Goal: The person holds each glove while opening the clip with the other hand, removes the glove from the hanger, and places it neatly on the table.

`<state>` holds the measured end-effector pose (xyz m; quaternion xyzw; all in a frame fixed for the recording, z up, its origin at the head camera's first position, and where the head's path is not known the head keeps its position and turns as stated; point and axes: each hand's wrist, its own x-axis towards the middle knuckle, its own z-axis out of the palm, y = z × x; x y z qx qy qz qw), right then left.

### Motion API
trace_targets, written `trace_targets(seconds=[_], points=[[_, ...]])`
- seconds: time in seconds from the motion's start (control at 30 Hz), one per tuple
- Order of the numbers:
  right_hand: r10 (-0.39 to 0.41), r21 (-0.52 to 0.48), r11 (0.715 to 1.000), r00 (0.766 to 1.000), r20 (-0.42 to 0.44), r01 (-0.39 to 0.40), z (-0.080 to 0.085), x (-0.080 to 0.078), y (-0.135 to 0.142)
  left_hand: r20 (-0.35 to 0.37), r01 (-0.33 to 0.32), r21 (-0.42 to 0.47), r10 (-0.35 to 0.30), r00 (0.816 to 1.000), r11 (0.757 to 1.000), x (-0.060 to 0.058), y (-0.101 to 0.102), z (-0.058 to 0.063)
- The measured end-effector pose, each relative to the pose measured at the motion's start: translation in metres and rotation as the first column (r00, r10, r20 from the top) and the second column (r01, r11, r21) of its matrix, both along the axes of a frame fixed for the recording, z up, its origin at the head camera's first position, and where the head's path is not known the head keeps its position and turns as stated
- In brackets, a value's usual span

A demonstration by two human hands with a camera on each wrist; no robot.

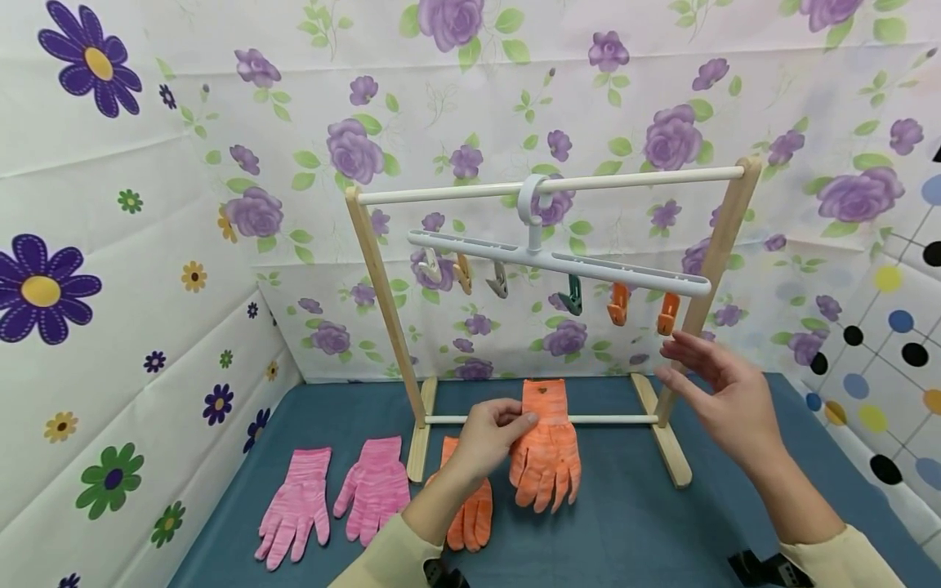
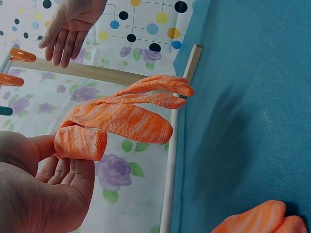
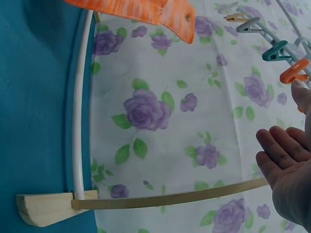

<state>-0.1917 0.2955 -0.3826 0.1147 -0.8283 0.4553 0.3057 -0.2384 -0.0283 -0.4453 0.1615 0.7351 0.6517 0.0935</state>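
Note:
My left hand (image 1: pixel 491 434) pinches an orange knitted glove (image 1: pixel 546 457) by its side near the cuff. The glove hangs fingers down, raised above the blue cloth, as the left wrist view also shows. My right hand (image 1: pixel 724 400) is raised at the right with its fingers extended, just below the rightmost orange clip (image 1: pixel 667 314); it holds nothing. Several clips, among them a second orange one (image 1: pixel 617 304) and a dark green one (image 1: pixel 571 295), hang from a pale grey hanger (image 1: pixel 610 268). Another orange glove (image 1: pixel 470 523) lies on the cloth, partly hidden by my left forearm.
Two pink gloves (image 1: pixel 296 506) lie at the left of the blue cloth (image 1: pixel 610 531). A wooden stand (image 1: pixel 382 294) with a white top rod (image 1: pixel 647 179) carries the hanger, which slopes down to the right. Floral sheets (image 1: pixel 456 106) enclose the back and sides.

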Motion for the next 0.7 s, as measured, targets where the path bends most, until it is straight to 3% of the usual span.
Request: trace_targets(seconds=[0.23,0.7], points=[[-0.052,0.035,0.998,0.998,0.029,0.051,-0.009,0.007,0.002,0.067,-0.006,-0.009,0.007,0.998,1.000,0.004,-0.005,-0.008],[-0.080,0.069,0.995,0.995,0.059,0.076,-0.025,0.019,0.007,0.167,-0.010,-0.015,0.012,0.986,1.000,0.011,-0.009,-0.028]])
